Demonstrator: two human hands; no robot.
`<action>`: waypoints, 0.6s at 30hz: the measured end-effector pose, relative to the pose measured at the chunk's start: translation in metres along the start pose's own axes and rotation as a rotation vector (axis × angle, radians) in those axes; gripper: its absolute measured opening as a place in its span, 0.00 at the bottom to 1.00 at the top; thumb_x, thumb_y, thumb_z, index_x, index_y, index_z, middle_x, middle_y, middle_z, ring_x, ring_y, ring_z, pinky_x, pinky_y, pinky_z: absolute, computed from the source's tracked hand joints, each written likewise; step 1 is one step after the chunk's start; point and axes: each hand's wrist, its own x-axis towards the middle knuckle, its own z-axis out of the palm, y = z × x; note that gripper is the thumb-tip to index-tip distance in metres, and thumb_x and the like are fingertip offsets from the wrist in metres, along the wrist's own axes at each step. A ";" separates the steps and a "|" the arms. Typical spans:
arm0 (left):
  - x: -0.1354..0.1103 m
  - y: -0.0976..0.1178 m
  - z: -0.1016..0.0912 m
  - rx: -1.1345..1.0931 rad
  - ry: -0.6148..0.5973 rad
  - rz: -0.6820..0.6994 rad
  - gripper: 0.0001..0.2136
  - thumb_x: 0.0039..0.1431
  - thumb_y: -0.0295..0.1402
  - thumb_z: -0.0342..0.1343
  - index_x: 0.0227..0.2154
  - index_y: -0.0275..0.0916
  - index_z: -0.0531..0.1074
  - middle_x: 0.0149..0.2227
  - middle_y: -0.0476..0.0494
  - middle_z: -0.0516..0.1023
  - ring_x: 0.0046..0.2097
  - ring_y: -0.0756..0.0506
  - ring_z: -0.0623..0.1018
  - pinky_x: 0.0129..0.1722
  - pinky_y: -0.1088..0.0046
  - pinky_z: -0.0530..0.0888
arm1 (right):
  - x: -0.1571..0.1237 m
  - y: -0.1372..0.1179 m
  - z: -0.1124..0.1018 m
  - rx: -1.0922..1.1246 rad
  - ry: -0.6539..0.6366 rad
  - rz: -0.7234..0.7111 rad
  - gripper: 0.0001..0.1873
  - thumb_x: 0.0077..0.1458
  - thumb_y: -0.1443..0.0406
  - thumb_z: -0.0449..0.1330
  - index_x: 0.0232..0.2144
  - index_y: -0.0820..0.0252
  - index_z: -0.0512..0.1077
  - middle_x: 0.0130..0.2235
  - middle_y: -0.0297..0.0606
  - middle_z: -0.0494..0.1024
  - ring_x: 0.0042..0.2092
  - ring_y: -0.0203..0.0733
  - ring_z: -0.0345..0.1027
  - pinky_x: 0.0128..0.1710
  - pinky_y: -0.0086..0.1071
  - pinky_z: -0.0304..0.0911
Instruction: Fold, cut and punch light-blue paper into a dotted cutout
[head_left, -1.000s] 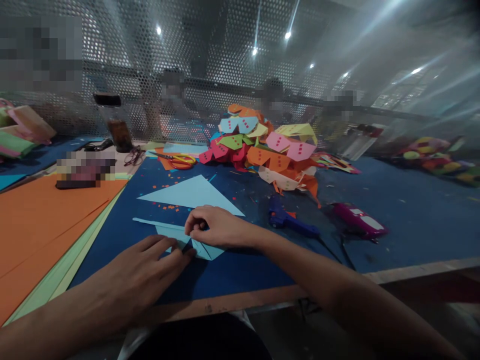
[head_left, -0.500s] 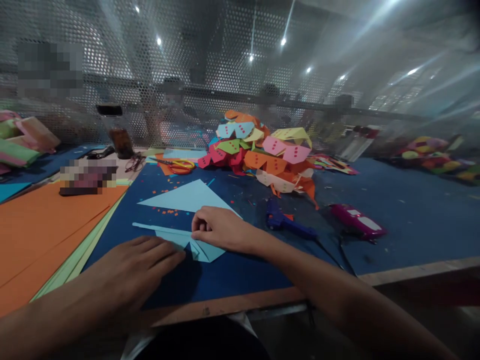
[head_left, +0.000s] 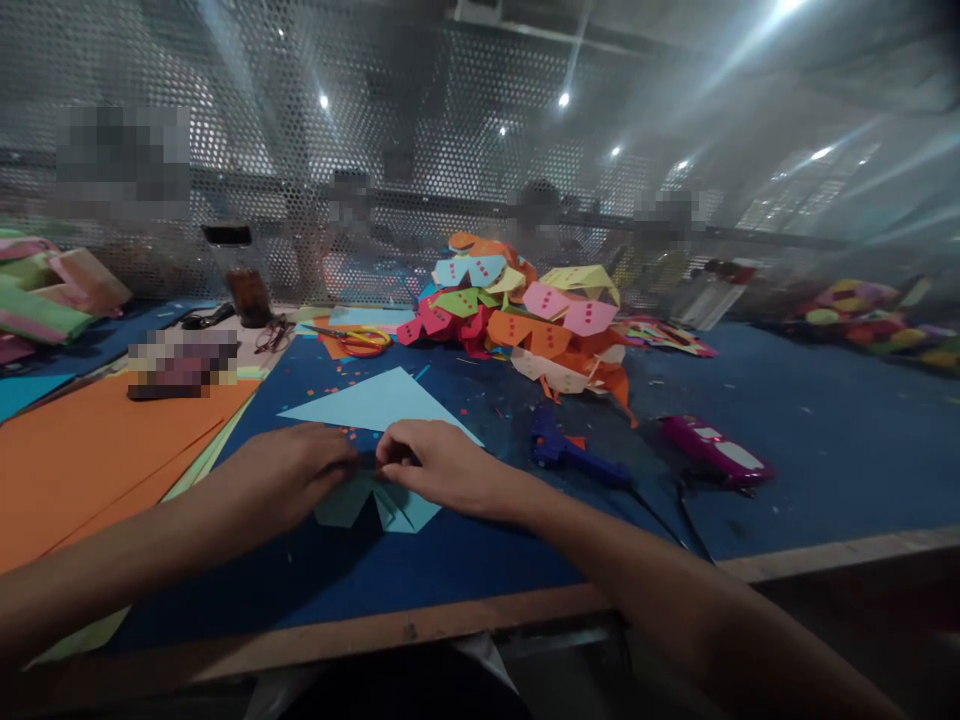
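Note:
A folded light blue paper piece [head_left: 379, 505] lies on the blue table mat [head_left: 465, 560] near the front edge. My left hand [head_left: 289, 475] rests on its left part, fingers curled and pinching the top edge. Touching it fingertip to fingertip, my right hand [head_left: 431, 462] pinches the same top edge with fingers bent. Just behind both hands lies a flat light blue paper triangle [head_left: 379, 400].
A heap of coloured folded paper shapes [head_left: 525, 315] sits at mid-table. A blue glue gun [head_left: 574, 452] and a magenta one [head_left: 712, 450] lie right of my hands. Orange sheets [head_left: 90, 450] cover the left side. Orange-handled scissors [head_left: 360, 340], glasses and a jar stand behind.
My left hand moved up from flat on the lower paper to meet my right hand at the top edge. The long strip at the paper's left is now folded in or covered.

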 end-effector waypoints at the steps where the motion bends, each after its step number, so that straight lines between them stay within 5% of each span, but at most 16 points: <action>1: 0.002 -0.002 0.000 -0.029 -0.034 -0.040 0.10 0.63 0.31 0.51 0.35 0.46 0.79 0.36 0.46 0.82 0.38 0.42 0.80 0.37 0.69 0.71 | 0.000 0.000 -0.001 0.024 0.005 -0.007 0.02 0.57 0.70 0.63 0.35 0.61 0.76 0.34 0.33 0.78 0.35 0.35 0.68 0.34 0.28 0.56; 6: 0.003 -0.014 -0.009 -0.222 -0.159 -0.148 0.08 0.60 0.34 0.54 0.30 0.44 0.78 0.31 0.48 0.81 0.34 0.44 0.77 0.33 0.72 0.68 | 0.005 0.009 -0.021 0.025 0.191 0.083 0.09 0.64 0.63 0.58 0.35 0.60 0.77 0.33 0.34 0.80 0.35 0.36 0.70 0.35 0.29 0.57; 10: 0.000 -0.025 -0.026 -0.430 -0.265 -0.184 0.10 0.59 0.42 0.58 0.29 0.43 0.79 0.28 0.48 0.78 0.31 0.45 0.74 0.30 0.74 0.66 | 0.008 0.030 -0.033 -0.356 0.306 0.220 0.11 0.63 0.62 0.61 0.45 0.60 0.76 0.45 0.41 0.81 0.47 0.45 0.71 0.46 0.36 0.60; 13: -0.001 -0.032 -0.035 -0.616 -0.212 -0.229 0.12 0.57 0.45 0.61 0.28 0.42 0.79 0.25 0.49 0.74 0.27 0.48 0.69 0.26 0.76 0.63 | 0.009 0.042 -0.028 -0.614 0.209 0.258 0.21 0.63 0.57 0.62 0.54 0.62 0.72 0.54 0.48 0.77 0.55 0.54 0.66 0.53 0.43 0.58; 18: 0.002 -0.043 -0.026 -0.803 -0.042 -0.337 0.13 0.52 0.47 0.66 0.30 0.41 0.79 0.23 0.50 0.72 0.24 0.52 0.66 0.22 0.79 0.59 | 0.014 0.046 -0.017 -0.654 0.149 0.290 0.17 0.63 0.61 0.61 0.53 0.59 0.74 0.52 0.49 0.78 0.54 0.55 0.68 0.53 0.45 0.59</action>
